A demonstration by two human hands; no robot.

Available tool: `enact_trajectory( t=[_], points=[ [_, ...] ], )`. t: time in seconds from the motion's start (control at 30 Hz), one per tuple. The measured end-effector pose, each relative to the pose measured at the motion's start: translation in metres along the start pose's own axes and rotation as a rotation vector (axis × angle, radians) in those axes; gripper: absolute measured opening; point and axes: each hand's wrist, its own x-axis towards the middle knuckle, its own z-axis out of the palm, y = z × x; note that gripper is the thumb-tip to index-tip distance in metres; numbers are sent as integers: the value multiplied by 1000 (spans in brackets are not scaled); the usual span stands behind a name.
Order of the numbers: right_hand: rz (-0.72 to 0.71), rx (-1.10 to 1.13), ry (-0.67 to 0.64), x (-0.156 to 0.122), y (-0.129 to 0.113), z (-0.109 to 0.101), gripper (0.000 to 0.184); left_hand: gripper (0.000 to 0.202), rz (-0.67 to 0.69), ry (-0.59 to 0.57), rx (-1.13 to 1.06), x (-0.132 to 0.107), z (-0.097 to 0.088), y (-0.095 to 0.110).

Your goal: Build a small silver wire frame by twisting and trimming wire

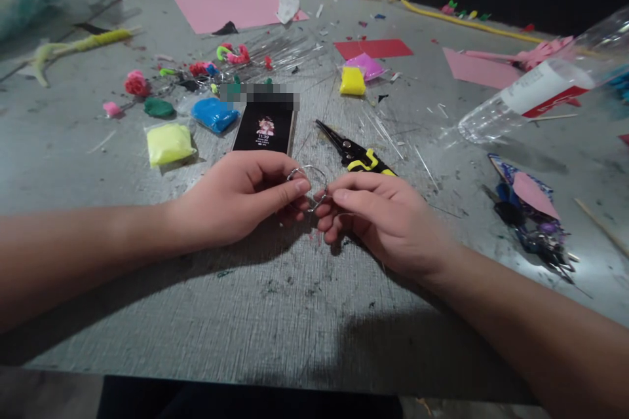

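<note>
My left hand (236,196) and my right hand (383,216) meet near the middle of the grey table (275,301). Both pinch a thin silver wire (308,178) bent into a small loop between them. The fingers of each hand are curled closed on the wire. Just behind the right hand lie black pliers with yellow handles (354,152). A phone (265,129) with a lit screen lies flat right behind the left hand.
Bags of coloured clay lie behind: yellow (168,143), blue (213,114), another yellow (352,80). Pink paper sheets (226,6), red paper (373,48), loose wires and scraps litter the far table. A clear plastic bottle (535,91) lies at right, beside a heap of scraps (528,209).
</note>
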Motion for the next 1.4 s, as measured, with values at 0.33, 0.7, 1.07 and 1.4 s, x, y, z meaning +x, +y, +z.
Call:
enact_trajectory(
  t=[0.33, 0.7, 1.07, 1.4],
  points=[
    [-32, -148, -41, -4, -2, 3, 13, 18, -88, -25, -186, -2, 1, 5],
    [-18, -167, -101, -5, -2, 6, 14, 18, -158, -121, -275, -1, 0, 8],
    [-50, -75, 32, -2, 3, 5, 7, 13, -118, 8, -317, 2, 3, 5],
    [-102, -118, -11, -9, 3, 10, 1, 16, -121, -99, -422, 1, 5, 8]
  ],
)
